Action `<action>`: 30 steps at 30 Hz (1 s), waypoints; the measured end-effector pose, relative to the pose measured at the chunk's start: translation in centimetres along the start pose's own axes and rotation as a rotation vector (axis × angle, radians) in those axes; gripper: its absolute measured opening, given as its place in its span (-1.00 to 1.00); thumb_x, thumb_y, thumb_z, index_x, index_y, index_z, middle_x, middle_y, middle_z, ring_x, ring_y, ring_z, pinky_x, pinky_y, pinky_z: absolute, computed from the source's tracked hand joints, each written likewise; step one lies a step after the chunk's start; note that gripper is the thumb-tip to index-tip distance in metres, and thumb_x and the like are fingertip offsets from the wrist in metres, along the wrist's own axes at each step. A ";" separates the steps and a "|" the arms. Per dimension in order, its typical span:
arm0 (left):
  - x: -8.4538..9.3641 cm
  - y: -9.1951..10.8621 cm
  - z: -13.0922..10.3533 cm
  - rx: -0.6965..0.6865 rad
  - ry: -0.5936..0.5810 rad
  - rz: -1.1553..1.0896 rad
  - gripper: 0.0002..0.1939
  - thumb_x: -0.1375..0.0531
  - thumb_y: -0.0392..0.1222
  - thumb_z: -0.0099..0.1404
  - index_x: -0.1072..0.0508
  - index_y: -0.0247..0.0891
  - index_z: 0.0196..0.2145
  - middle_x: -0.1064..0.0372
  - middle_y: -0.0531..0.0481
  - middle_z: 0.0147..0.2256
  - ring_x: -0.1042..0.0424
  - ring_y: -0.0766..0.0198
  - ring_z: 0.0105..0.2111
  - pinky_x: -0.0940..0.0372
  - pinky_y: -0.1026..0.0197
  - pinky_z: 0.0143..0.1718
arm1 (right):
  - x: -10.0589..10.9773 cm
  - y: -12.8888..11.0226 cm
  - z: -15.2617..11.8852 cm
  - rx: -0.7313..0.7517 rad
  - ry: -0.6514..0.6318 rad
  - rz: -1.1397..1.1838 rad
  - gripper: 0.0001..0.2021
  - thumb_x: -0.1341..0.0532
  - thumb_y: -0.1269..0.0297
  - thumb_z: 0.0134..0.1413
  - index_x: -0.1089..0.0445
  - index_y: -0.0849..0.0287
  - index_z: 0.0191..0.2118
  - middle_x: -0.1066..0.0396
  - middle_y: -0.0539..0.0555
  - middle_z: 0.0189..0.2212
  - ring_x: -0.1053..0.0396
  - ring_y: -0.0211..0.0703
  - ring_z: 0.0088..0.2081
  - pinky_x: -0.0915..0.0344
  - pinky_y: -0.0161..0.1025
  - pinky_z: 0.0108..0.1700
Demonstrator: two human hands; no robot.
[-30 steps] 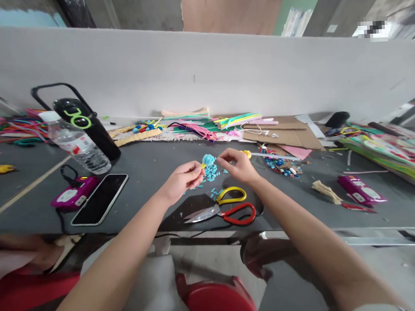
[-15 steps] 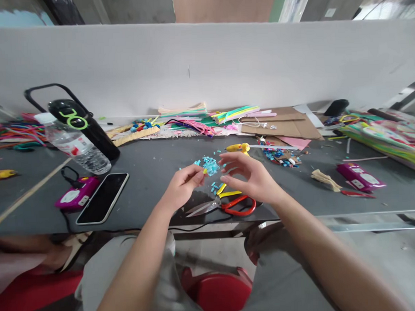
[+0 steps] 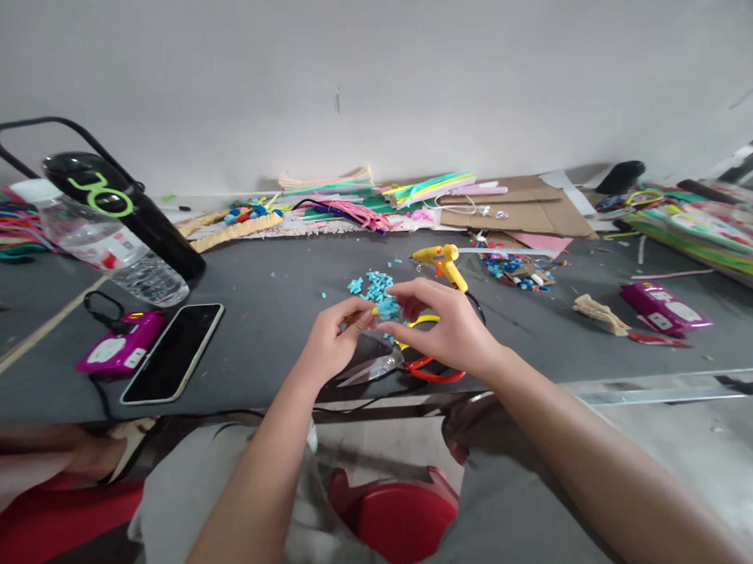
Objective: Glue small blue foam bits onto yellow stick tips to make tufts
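Between the thumb and fingers of my left hand [image 3: 338,338] is a small yellow piece [image 3: 375,312], too small to make out its kind. My right hand [image 3: 444,325] is open beside it, thumb and fingers apart, its tips close to the yellow piece. Just beyond both hands lies a loose pile of small light-blue pieces [image 3: 377,284], partly covered by my right fingers. Below the hands rest scissors [image 3: 374,368] with red handles, half hidden under my right hand. A yellow hot glue gun [image 3: 441,258] lies on its side behind my right hand, a glue stick in its back.
On the left stand a water bottle [image 3: 109,244], a black flask [image 3: 155,229], a purple power box [image 3: 120,343] and a phone [image 3: 173,353]. Pipe cleaners [image 3: 431,190] and cardboard [image 3: 523,209] line the back panel. Another purple box [image 3: 665,307] sits right. A cable runs along the front edge.
My right hand has come closer to my left, its thumb now near the yellow piece. The view has tilted down, showing more of the glue gun.
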State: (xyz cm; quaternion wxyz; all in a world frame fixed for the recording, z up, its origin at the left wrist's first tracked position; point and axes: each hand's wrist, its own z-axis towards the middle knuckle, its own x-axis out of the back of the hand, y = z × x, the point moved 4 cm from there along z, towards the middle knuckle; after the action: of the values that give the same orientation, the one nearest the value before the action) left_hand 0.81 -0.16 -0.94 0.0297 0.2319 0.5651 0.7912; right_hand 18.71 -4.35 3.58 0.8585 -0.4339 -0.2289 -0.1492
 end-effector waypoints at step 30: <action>-0.4 1.2 -0.5 0.064 -0.070 -0.146 -0.65 -0.22 0.04 0.33 -0.44 -0.27 -0.48 -0.29 0.06 -0.55 -0.23 0.34 -0.51 -0.16 0.28 -0.45 | 1.0 -0.5 0.4 0.042 -0.128 0.030 -0.61 -0.34 0.13 0.17 -0.43 0.09 0.08 -0.45 0.12 -0.11 -0.44 -0.12 -0.20 -0.47 -0.11 -0.10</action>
State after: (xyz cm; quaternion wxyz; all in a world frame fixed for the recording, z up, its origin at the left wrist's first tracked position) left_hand 1.18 -1.16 -0.11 0.0995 0.2186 0.6039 0.7600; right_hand 19.20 -4.40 4.66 0.8530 -0.4281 -0.2800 -0.1032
